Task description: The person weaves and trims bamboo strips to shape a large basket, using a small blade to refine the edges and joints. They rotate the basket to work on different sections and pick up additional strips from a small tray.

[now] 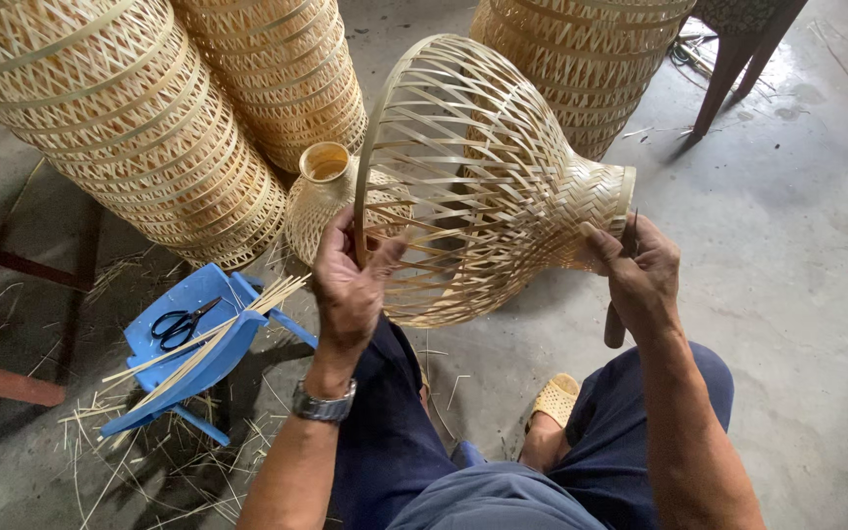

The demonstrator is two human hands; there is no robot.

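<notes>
A woven bamboo lampshade (483,177) lies on its side over my knees, wide rim to the left, narrow neck to the right. My left hand (350,285) grips the wide rim hoop. A metal watch sits on that wrist. My right hand (640,275) presses its thumb against the tight-woven neck and holds a dark-handled tool (616,324), its blade up beside the neck's edge.
Stacks of finished bamboo shades stand at left (120,118), centre (287,69) and back right (581,59). A smaller shade (321,196) stands behind my left hand. A blue plastic stool (198,353) lies tipped with black scissors (181,324) and bamboo strips (218,339) on it. Dark wooden furniture legs (728,69) at back right.
</notes>
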